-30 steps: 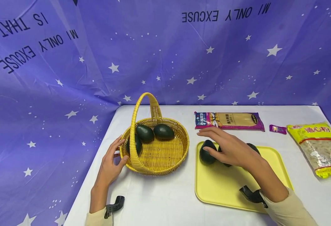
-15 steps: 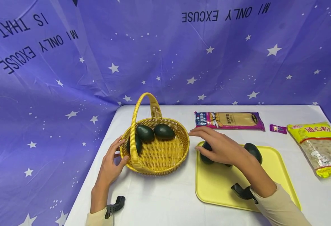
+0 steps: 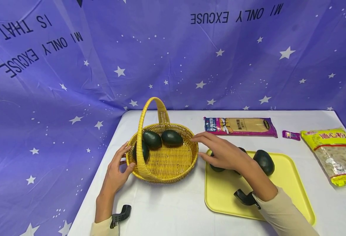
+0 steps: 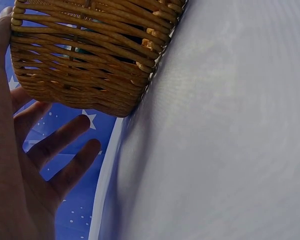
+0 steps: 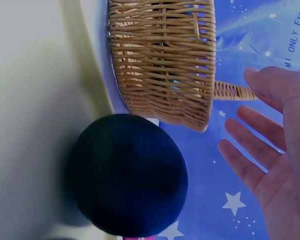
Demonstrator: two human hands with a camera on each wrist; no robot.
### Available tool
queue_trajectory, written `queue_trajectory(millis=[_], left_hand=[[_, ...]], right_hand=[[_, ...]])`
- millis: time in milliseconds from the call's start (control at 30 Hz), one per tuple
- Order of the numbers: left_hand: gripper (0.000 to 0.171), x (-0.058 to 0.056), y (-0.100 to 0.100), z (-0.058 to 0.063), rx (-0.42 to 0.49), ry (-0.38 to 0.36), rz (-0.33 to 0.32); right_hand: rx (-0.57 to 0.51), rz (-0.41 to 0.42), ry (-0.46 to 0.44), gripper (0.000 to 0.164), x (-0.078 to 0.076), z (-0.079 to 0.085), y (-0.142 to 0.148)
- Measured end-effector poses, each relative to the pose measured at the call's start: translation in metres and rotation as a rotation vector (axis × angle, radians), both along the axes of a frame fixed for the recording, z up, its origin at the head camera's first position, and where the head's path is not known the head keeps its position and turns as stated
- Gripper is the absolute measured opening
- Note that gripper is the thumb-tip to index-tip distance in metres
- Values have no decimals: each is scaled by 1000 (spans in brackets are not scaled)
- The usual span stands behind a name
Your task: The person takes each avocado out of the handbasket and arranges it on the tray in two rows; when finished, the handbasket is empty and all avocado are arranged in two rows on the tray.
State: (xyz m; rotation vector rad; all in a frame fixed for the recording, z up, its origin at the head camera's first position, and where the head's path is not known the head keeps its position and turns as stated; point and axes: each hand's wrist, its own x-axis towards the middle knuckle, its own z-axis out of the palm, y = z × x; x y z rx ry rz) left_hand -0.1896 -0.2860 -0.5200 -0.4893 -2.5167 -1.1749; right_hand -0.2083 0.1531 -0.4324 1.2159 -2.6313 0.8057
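A yellow wicker basket [image 3: 173, 168] with a tall handle holds three dark green avocados, one of them an avocado [image 3: 172, 137] near the back rim. My left hand [image 3: 115, 173] touches the basket's left side, its fingers spread along the wall in the left wrist view. My right hand [image 3: 224, 152] holds nothing; its fingers are extended and its fingertips are right at the basket's right rim. Beneath and beside that hand, more avocados lie on a yellow tray [image 3: 249, 205], two of them partly hidden. One avocado [image 5: 130, 175] looms large in the right wrist view.
At the back lies a purple-edged pack of noodles [image 3: 240, 127]. Right of it are a small purple packet [image 3: 291, 135] and a yellow bag of pasta [image 3: 333, 155]. A purple star-printed cloth [image 3: 173, 59] hangs behind the white table [image 3: 161, 209].
My right hand has moved left from over the tray to the basket's right rim, uncovering the rightmost avocado. The left hand and the basket have stayed in place.
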Motion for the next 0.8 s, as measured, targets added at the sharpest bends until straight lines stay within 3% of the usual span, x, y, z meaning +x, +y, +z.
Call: queue_trajectory(millis=[800], left_hand=[[66,-1,-1,-2,19,-6,-11]], right_hand=[[17,36,-47,48,-16,-5,-42]])
